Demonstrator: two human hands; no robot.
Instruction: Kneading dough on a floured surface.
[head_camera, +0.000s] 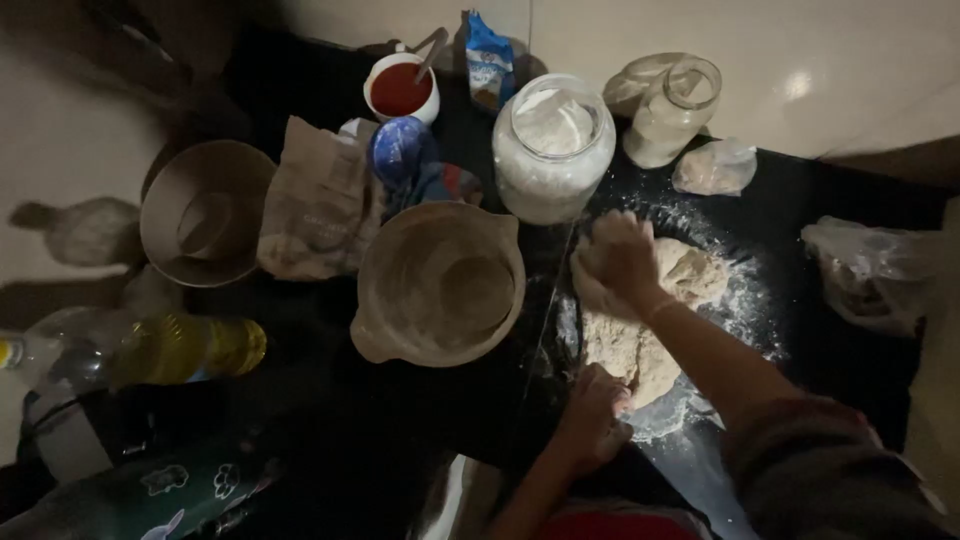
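A pale lump of dough (650, 320) lies stretched on a floured black worktop (800, 300). My right hand (615, 262), dusted with flour, presses down on the dough's far end with fingers curled. My left hand (592, 415) rests on the dough's near end, holding it against the surface. Loose flour rings the dough.
A large empty mixing bowl (438, 282) stands just left of the dough, a second bowl (205, 212) farther left. Behind stand a big flour jar (553, 148), a smaller tilted jar (672, 112), a cup of red sauce (400, 90), paper bag (318, 205), plastic bags (870, 272), oil bottle (190, 348).
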